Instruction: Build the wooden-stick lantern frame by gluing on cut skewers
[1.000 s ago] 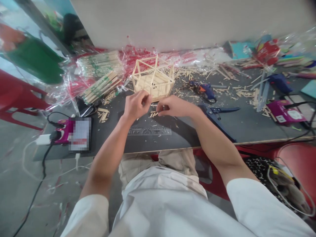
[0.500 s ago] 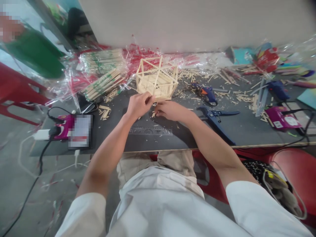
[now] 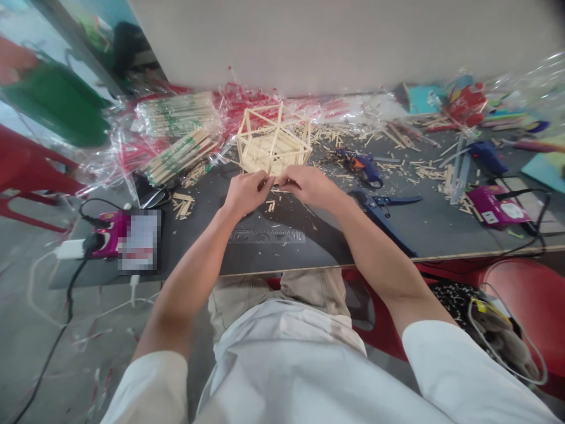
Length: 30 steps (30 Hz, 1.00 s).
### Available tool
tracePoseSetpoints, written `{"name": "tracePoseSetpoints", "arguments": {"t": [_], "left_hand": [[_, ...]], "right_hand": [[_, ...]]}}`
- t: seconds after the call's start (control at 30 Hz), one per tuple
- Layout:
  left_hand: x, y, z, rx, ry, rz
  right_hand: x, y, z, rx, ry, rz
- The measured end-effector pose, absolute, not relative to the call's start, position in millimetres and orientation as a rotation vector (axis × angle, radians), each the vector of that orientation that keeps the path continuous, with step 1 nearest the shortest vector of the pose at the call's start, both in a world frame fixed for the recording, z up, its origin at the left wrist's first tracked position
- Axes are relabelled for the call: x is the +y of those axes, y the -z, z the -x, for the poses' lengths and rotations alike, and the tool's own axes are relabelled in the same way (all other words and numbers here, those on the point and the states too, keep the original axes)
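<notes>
A pale wooden stick frame (image 3: 274,141) with a flat slatted base stands on the dark table, just beyond my hands. My left hand (image 3: 248,191) has its fingers pinched at the near lower edge of the frame. Close beside it, my right hand (image 3: 306,185) is closed, its fingertips at the same near edge; what they hold is too small to make out. Several short stick pieces (image 3: 271,205) lie just below my hands. Nearer to me is a clear ruler (image 3: 267,236), flat on the table.
Right of my hands lie blue cutters (image 3: 386,215) and a blue glue gun (image 3: 366,167). Bundled sticks (image 3: 180,156) lie at left, near a phone (image 3: 140,240) and a purple power block (image 3: 108,234). Another glue gun (image 3: 488,156) is at far right.
My right hand has moved up from the loose pieces to the frame's near edge, beside my left fingertips. The whole view has shifted slightly.
</notes>
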<state>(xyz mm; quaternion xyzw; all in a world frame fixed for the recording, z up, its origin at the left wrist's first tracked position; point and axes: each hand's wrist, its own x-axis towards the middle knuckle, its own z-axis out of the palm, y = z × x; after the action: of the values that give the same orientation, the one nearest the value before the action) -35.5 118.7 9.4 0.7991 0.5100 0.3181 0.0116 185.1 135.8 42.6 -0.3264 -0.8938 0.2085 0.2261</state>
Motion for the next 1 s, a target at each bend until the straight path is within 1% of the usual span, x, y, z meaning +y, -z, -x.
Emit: {"name": "tracePoseSetpoints", "arguments": {"t": [0.1, 0.2, 0.33, 0.5, 0.73, 1.0], "left_hand": [[117, -11, 35, 1.584, -0.971, -2.492], [115, -12, 34, 1.574, -0.968, -2.494], [116, -11, 33, 1.561, -0.989, -2.503], [117, -9, 32, 1.586, -0.932, -2.502], [117, -10, 35, 1.638, -0.876, -2.49], [118, -10, 33, 1.589, -0.786, -2.531]], "right_hand": [[135, -46, -191, -2.274, -0.353, 0.937], [135, -41, -191, -2.162, -0.26, 0.925], [136, -34, -184, -2.108, -0.228, 0.963], [140, -38, -169, -2.053, -0.181, 1.006], [144, -42, -159, -2.104, -0.157, 1.119], [145, -43, -161, -2.189, -0.127, 1.16]]}}
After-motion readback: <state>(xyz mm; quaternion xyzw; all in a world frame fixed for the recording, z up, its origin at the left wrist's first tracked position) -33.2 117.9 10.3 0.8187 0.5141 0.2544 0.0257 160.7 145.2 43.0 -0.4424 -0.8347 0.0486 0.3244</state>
